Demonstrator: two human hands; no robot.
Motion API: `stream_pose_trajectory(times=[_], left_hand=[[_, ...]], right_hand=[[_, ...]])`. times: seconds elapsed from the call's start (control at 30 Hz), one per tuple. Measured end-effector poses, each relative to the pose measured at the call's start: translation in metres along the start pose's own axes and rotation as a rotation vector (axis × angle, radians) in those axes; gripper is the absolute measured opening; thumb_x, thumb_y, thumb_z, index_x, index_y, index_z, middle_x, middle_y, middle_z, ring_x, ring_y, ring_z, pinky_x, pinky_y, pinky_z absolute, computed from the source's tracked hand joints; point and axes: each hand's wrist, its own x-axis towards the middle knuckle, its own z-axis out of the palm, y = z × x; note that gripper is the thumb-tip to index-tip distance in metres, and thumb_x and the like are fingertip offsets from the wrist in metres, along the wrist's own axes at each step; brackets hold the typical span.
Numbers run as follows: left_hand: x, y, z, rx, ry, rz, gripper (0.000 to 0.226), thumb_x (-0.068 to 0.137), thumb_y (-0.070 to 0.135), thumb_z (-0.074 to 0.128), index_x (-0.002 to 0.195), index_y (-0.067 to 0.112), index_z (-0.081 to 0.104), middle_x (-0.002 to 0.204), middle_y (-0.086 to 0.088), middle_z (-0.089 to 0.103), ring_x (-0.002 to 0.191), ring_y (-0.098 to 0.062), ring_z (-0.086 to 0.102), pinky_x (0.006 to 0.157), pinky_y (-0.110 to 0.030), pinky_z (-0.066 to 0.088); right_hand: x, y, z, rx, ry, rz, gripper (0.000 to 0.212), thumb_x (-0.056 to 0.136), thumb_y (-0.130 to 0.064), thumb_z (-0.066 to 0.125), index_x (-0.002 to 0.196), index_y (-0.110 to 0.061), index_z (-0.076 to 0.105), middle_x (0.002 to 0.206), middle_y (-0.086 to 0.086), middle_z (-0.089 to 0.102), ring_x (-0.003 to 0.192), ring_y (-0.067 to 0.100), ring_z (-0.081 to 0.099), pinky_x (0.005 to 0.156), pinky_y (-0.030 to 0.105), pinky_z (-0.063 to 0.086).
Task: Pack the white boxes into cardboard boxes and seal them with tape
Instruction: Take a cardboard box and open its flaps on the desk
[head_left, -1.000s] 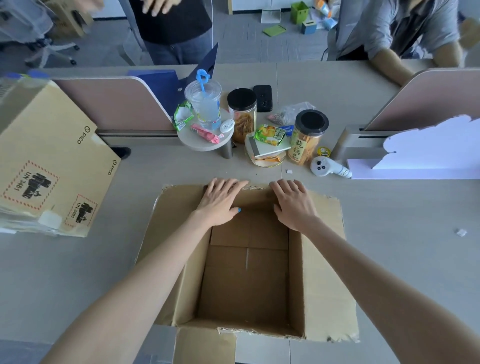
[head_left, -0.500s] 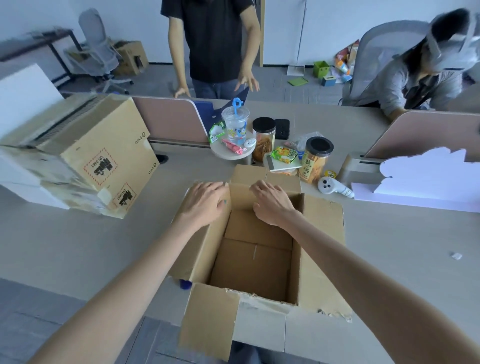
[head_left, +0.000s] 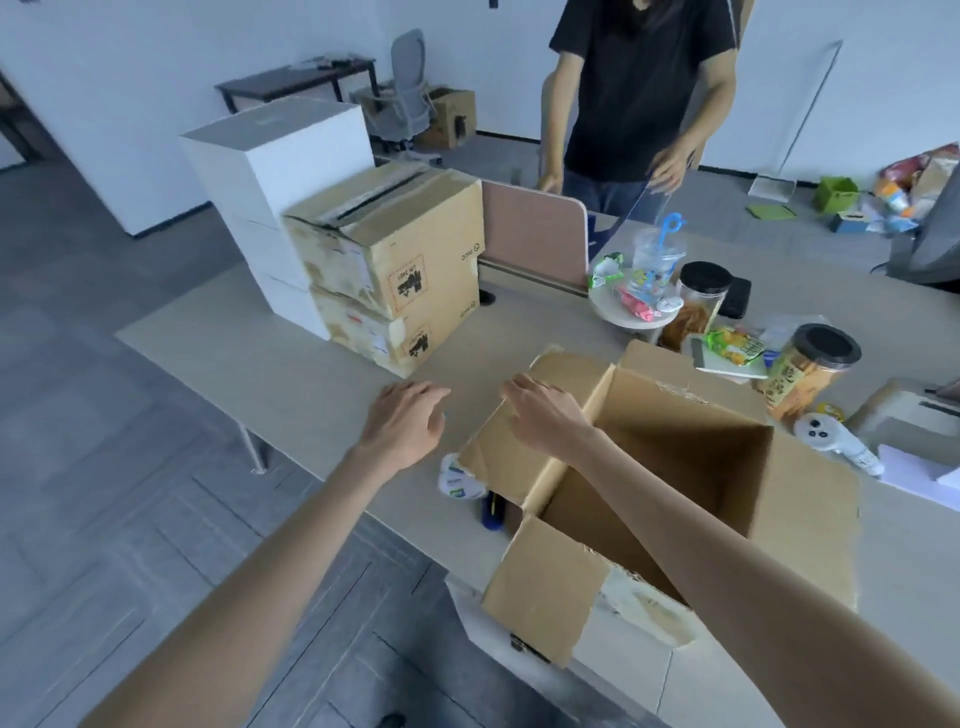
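An open cardboard box (head_left: 727, 483) stands empty on the desk in front of me, flaps spread outward. My right hand (head_left: 545, 415) hovers over its left flap, fingers loosely bent, holding nothing. My left hand (head_left: 405, 421) is open above the bare desk just left of the box. Farther left, white boxes (head_left: 275, 171) are stacked at the desk's far corner, and two taped cardboard boxes (head_left: 395, 270) sit stacked in front of them. A tape roll (head_left: 460, 480) lies under the left flap.
Snack jars (head_left: 805, 371), a cup (head_left: 657, 260) on a round stand, and a white controller (head_left: 831, 441) crowd the desk beyond the box. A person in a black shirt (head_left: 639, 93) stands across the divider (head_left: 535, 228). The desk's left edge drops to grey floor.
Both hands have come off the box's far flap and shifted left. The view has swung left, bringing the stacked white and cardboard boxes into sight.
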Motion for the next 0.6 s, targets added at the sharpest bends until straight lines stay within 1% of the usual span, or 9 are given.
stream_pose_trajectory(times=[0.1, 0.27, 0.4, 0.5, 0.6], left_hand=[[-0.013, -0.045, -0.006, 0.016, 0.004, -0.053, 0.042, 0.098, 0.026, 0.053, 0.140, 0.017, 0.052, 0.142, 0.000, 0.055, 0.128, -0.019, 0.051, 0.111, -0.035, 0.034], [-0.024, -0.145, -0.023, 0.050, 0.007, -0.107, 0.043, 0.098, 0.025, 0.053, 0.141, 0.019, 0.051, 0.143, 0.001, 0.054, 0.128, -0.019, 0.052, 0.110, -0.036, 0.036], [-0.016, -0.230, -0.046, 0.071, 0.018, -0.105, 0.044, 0.099, 0.026, 0.053, 0.142, 0.017, 0.050, 0.144, -0.001, 0.054, 0.130, -0.020, 0.051, 0.110, -0.038, 0.037], [-0.001, -0.286, -0.063, 0.077, 0.035, -0.091, 0.044, 0.099, 0.025, 0.053, 0.141, 0.017, 0.050, 0.142, -0.002, 0.055, 0.128, -0.021, 0.052, 0.108, -0.038, 0.038], [0.019, -0.334, -0.078, 0.087, 0.050, -0.057, 0.043, 0.098, 0.025, 0.052, 0.140, 0.016, 0.051, 0.141, -0.002, 0.056, 0.127, -0.022, 0.053, 0.105, -0.038, 0.039]], right_hand=[[0.029, -0.042, 0.010, -0.005, -0.012, -0.060, 0.041, 0.093, -0.005, 0.048, 0.132, -0.012, 0.049, 0.129, 0.005, 0.052, 0.118, 0.024, 0.053, 0.095, 0.033, 0.040], [0.090, -0.121, 0.022, -0.025, -0.027, -0.129, 0.039, 0.098, -0.018, 0.044, 0.137, -0.011, 0.044, 0.136, 0.006, 0.049, 0.122, 0.026, 0.051, 0.094, 0.037, 0.043], [0.146, -0.183, 0.028, -0.021, -0.014, -0.119, 0.039, 0.100, -0.024, 0.047, 0.137, -0.014, 0.043, 0.138, 0.005, 0.047, 0.124, 0.027, 0.050, 0.093, 0.039, 0.044], [0.188, -0.224, 0.029, -0.006, 0.020, -0.107, 0.045, 0.099, -0.024, 0.048, 0.143, -0.018, 0.039, 0.144, 0.003, 0.044, 0.128, 0.026, 0.048, 0.094, 0.040, 0.045], [0.227, -0.254, 0.027, 0.010, 0.058, -0.080, 0.046, 0.099, -0.023, 0.049, 0.144, -0.020, 0.040, 0.146, 0.002, 0.043, 0.129, 0.025, 0.048, 0.091, 0.039, 0.046]])
